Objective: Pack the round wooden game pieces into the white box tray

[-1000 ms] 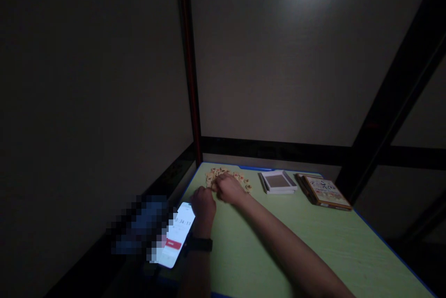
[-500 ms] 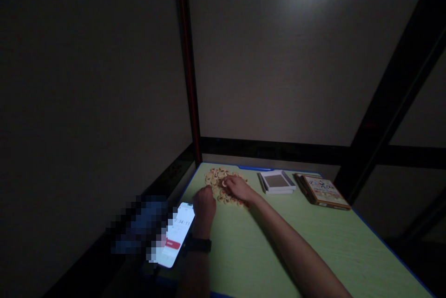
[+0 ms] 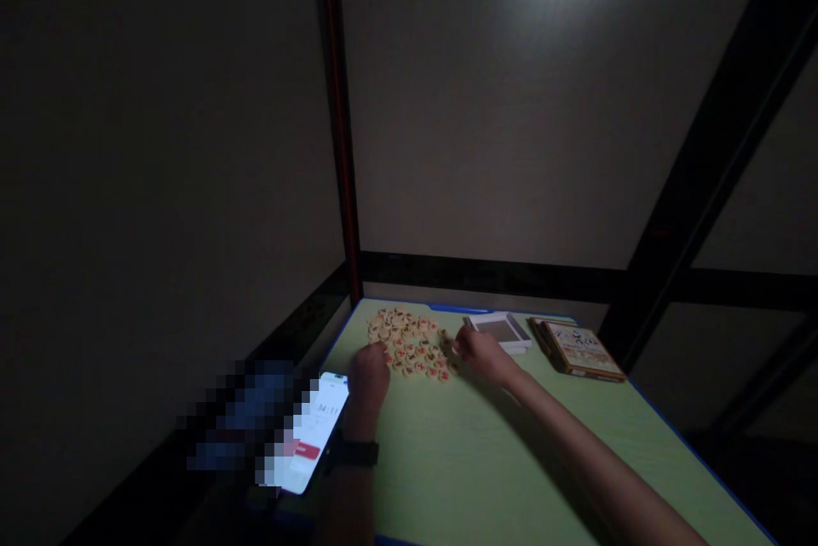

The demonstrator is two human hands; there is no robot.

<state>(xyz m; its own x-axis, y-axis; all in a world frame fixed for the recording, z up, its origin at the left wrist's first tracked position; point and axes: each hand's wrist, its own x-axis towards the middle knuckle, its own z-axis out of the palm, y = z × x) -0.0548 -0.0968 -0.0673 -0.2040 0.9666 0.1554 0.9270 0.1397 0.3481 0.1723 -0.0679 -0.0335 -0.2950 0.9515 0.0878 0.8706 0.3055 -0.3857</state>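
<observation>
Many round wooden xiangqi pieces (image 3: 402, 326) with red and black characters lie in a loose spread at the far left of the green table (image 3: 440, 461). My right hand (image 3: 482, 354) is at the spread's right edge. Its fingers are pinched together, with what looks like the pale edge of a xiangqi piece at the tips. Closed, with fingers curled, my left hand (image 3: 369, 376) rests at the near left edge of the pieces. What its fingers hold, if anything, is hidden. A dark band circles the left wrist.
A lit phone (image 3: 313, 435) showing a timer is left of my left forearm. Beyond my right hand stands a shallow white box (image 3: 521, 341). A flat printed box (image 3: 584, 350) lies farther right. Walls rise close behind and to the left.
My right hand has moved right, from the middle of the pieces to their right edge, uncovering more of them. My left hand stays by the near left edge. The view has shifted slightly.
</observation>
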